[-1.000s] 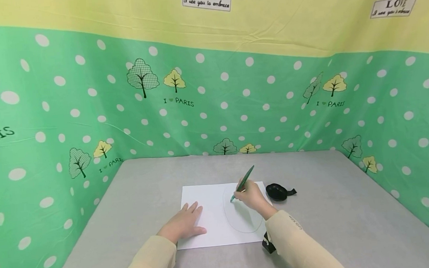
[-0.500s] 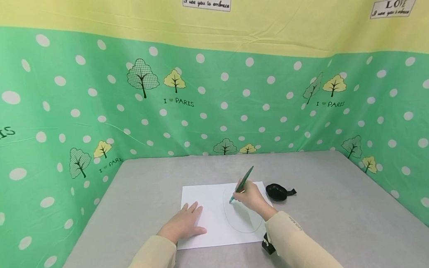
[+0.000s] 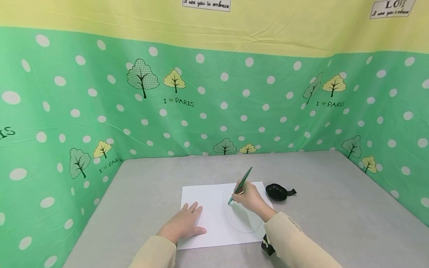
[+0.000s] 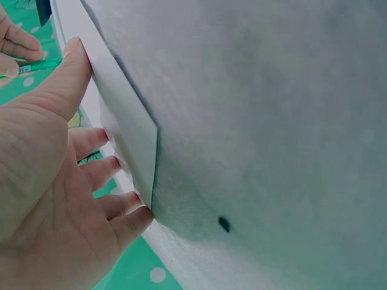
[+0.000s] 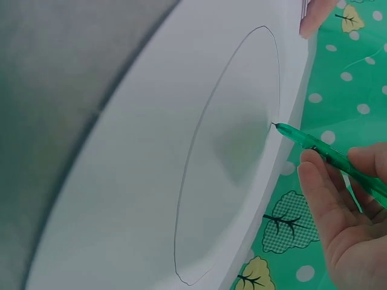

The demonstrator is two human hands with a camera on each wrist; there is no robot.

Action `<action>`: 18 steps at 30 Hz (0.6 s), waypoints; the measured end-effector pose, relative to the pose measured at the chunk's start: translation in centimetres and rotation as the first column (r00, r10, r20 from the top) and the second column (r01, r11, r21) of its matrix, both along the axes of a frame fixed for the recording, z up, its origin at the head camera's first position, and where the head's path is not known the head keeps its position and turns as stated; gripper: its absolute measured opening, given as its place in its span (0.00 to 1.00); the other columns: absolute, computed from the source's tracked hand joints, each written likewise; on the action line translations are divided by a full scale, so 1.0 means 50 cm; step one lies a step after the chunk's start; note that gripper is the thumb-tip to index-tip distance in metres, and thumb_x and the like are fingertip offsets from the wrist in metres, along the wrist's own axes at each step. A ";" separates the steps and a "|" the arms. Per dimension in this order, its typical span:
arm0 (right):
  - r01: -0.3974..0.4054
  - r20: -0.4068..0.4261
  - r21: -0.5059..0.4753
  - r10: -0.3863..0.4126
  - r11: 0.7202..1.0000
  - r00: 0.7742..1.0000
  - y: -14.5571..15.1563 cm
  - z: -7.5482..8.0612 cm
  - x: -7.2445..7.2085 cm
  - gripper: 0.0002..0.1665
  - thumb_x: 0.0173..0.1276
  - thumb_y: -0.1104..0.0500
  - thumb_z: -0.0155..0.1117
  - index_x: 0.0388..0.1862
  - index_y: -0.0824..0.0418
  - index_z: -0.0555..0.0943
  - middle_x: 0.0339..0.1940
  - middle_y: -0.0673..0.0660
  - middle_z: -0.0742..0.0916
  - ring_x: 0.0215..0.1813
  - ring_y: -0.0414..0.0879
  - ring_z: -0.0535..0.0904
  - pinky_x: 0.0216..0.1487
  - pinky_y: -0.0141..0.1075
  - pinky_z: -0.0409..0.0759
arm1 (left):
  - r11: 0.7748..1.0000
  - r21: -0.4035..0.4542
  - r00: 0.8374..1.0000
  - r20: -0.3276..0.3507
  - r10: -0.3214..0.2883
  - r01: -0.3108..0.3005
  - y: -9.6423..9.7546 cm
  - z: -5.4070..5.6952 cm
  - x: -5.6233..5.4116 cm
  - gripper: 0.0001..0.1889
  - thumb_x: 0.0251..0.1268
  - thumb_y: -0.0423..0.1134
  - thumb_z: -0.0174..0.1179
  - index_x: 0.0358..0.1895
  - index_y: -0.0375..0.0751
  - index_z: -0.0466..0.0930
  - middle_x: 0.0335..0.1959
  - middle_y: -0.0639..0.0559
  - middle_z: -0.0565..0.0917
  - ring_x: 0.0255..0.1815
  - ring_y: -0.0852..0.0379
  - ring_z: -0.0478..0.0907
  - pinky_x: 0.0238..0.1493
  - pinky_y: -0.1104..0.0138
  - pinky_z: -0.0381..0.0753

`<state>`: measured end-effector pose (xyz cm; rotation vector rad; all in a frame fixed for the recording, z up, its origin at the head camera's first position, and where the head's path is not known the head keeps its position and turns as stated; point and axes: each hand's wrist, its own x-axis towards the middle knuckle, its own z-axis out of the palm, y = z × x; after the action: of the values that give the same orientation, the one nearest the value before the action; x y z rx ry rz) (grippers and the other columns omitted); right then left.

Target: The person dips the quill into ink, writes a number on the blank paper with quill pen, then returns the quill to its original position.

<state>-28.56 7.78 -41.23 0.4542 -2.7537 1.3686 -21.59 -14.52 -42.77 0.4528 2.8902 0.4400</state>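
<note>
A white sheet of paper (image 3: pixel 212 234) lies on the grey table, with a large thin oval drawn on its right half. My left hand (image 3: pixel 183 224) rests on the paper's left side, fingers spread; in the left wrist view the fingertips (image 4: pixel 118 163) touch the sheet near its edge. My right hand (image 3: pixel 250 198) pinches a green pen (image 3: pixel 244 179), tilted with its tip down inside the oval, near the left part of the line. Seen from the right wrist, the pen (image 5: pixel 326 152) meets the paper beside a short dark stroke close to the oval outline (image 5: pixel 192 142).
A black rounded object with a short tail (image 3: pixel 277 192) lies just right of the paper. Another black item (image 3: pixel 268 246) shows partly beneath the right sleeve. A green and yellow printed curtain (image 3: pixel 211 88) surrounds the grey table (image 3: pixel 146 176).
My right hand and the green pen have shifted slightly left and toward me, the tip moving down the paper inside the oval. My left hand has stayed in place.
</note>
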 end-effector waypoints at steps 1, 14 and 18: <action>0.000 0.000 -0.001 0.000 1.000 1.000 0.000 0.000 0.001 0.07 0.55 0.69 0.62 0.25 0.64 0.72 0.25 0.56 0.82 0.26 0.45 0.80 0.27 0.36 0.80 | 1.000 -0.001 1.000 0.001 0.001 -0.001 0.000 0.000 0.000 0.39 0.56 0.53 0.61 0.64 0.31 0.63 0.67 0.36 0.60 0.67 0.33 0.51 0.65 0.48 0.53; -0.032 0.022 -0.005 0.032 0.999 0.999 -0.005 0.000 0.010 0.07 0.56 0.68 0.62 0.25 0.63 0.72 0.25 0.54 0.81 0.26 0.45 0.79 0.28 0.35 0.80 | 1.000 -0.002 1.000 0.002 -0.001 0.001 0.000 0.003 0.001 0.38 0.56 0.53 0.61 0.64 0.30 0.63 0.67 0.35 0.60 0.67 0.33 0.50 0.65 0.48 0.53; -0.044 0.020 -0.010 0.044 0.999 0.999 -0.006 0.001 0.013 0.07 0.56 0.68 0.61 0.25 0.63 0.72 0.25 0.54 0.81 0.26 0.45 0.79 0.28 0.36 0.80 | 1.000 0.004 1.000 0.009 0.009 -0.009 0.002 0.005 0.002 0.39 0.55 0.53 0.62 0.65 0.31 0.63 0.67 0.35 0.60 0.68 0.33 0.50 0.65 0.48 0.53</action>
<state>-27.91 7.50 -41.18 0.5065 -2.7681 1.4030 -21.48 -14.44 -42.53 0.4378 2.8847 0.4478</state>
